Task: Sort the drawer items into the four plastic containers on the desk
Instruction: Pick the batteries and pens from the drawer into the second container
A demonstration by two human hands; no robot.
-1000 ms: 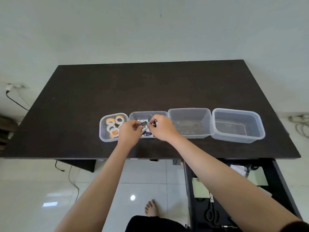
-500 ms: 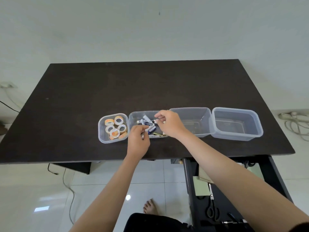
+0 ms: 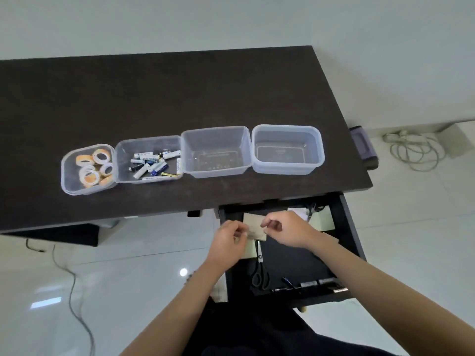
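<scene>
Head view, lower centre: my left hand and right hand pinch the tan card stack over the drawer; I'd keep it squared, then lift toward the third container.

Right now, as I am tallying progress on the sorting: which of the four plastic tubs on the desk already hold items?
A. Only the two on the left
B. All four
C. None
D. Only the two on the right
A: the leftmost tub holds tape rolls and the second tub holds batteries, while the third tub and the rightmost tub show only bare bottoms.
</scene>
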